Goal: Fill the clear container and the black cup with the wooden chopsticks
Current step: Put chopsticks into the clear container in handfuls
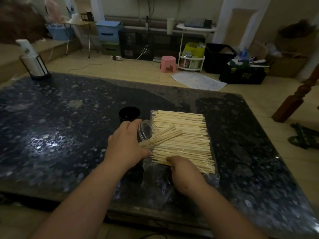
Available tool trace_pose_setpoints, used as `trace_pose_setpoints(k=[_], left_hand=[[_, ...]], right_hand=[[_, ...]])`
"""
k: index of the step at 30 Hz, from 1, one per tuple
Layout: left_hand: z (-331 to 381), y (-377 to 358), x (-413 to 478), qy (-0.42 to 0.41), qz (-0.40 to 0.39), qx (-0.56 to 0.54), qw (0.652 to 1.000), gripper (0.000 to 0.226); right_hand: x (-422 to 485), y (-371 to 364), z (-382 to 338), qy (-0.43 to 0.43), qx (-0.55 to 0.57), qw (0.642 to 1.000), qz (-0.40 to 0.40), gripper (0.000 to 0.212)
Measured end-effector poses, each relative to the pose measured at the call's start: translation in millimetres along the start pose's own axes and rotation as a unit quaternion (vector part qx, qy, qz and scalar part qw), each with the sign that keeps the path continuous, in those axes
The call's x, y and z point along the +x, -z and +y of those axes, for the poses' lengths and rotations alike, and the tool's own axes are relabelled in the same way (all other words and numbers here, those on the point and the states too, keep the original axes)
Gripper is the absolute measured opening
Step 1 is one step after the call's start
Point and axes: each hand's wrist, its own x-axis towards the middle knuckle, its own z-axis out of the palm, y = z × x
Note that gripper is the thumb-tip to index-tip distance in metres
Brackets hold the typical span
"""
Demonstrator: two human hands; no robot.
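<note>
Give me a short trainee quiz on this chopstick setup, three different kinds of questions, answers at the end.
1. True or false: the container is tilted, with chopsticks poking out of it.
2. The left hand holds: A the container, B a spoon, C nothing.
3. Short answer: what stands upright just beyond the left hand?

Key: 1 true. 2 A. 3 the cup.
</note>
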Motion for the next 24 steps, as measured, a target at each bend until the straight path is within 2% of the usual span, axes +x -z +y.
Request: trace_pose_setpoints(k=[3,9,14,24], left_hand=[[0.4,0.2,0.7,0.000,0.000,-0.005,1.000,0.105],[-0.1,-2.4,2.1,-0.001,-0.003,-0.002,1.000,0.105],[-1.4,-3.4,2.2,-0.004,0.002,0.001,1.000,0.104],[-1.0,-1.9,2.6,-0.003,-0.002,-0.003,1.000,0.106]], right_hand=[[3.7,-8.3,2.0,0.040,-0.064,0.997,0.027,0.040],[9.5,-19.1,5.8,0.060,-0.138,0.987,0.049,0.031],[10.0,-30.2,6.7,0.082,-0.141,0.983,0.085,0.033],[12.8,-32.8,6.9,0.065,-0.118,0.985,0.104,0.030]])
